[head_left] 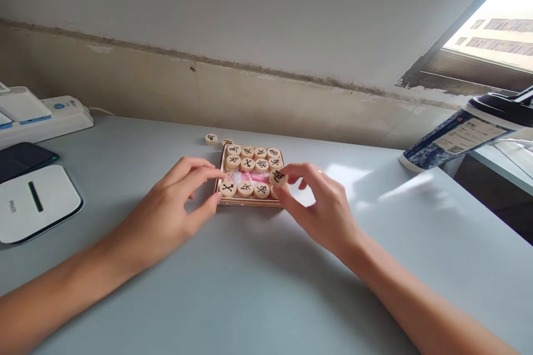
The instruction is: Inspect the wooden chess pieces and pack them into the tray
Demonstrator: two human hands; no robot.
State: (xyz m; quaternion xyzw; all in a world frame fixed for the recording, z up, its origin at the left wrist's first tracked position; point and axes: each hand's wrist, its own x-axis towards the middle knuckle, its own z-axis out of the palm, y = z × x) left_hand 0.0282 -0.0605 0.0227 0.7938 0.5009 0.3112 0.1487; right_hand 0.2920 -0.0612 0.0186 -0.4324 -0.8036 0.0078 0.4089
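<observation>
A small square wooden box (250, 202) lies on the grey table, filled with several round wooden chess discs marked in black. My right hand (322, 205) pinches one disc (278, 177) between thumb and forefinger over the box's right side. My left hand (175, 208) rests at the box's left edge, its forefinger and thumb touching the box near a disc (227, 187) at the front left corner. Two loose discs (211, 138) lie on the table just behind the box. A pink patch (260, 176) shows in an unfilled gap inside the box.
A white flat device (35, 202) and a dark phone-like slab (20, 158) lie at the left edge, with a white power strip (50, 116) behind them. A blue-and-white cup (458, 136) lies tipped at the far right, where the table ends. A wall runs along the back.
</observation>
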